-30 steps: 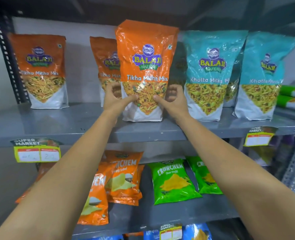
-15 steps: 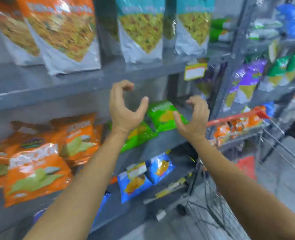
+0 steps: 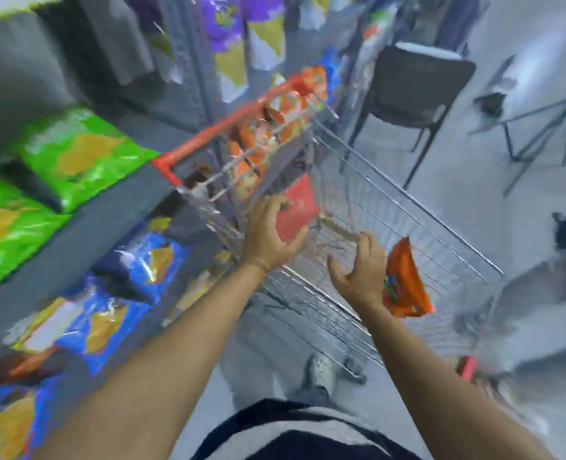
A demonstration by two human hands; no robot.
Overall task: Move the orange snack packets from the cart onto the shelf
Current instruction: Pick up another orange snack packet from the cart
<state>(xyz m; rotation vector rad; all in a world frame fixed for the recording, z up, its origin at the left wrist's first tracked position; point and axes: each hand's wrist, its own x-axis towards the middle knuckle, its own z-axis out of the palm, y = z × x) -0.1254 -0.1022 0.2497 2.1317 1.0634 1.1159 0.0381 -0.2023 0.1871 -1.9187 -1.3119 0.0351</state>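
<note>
A wire shopping cart (image 3: 417,234) with a red handle stands beside the grey shelf (image 3: 86,224). One orange snack packet (image 3: 404,283) leans inside the cart basket near its right wall. More orange packets (image 3: 275,127) fill the cart's upper seat section near the handle. My left hand (image 3: 270,235) hovers over the near end of the basket, fingers spread and empty. My right hand (image 3: 361,273) is also empty with curled fingers, just left of the orange packet and not touching it. The frame is blurred by motion.
Green snack bags (image 3: 72,157) lie on the shelf at left, with blue bags (image 3: 142,257) on the level below. A dark chair (image 3: 414,91) stands behind the cart, a tripod (image 3: 540,127) at right. My shoe (image 3: 320,371) shows on the floor under the cart's near end.
Both hands let go of the orange packet set on the upper shelf. The view swung down and right to the cart, and both empty hands now reach over the basket.
</note>
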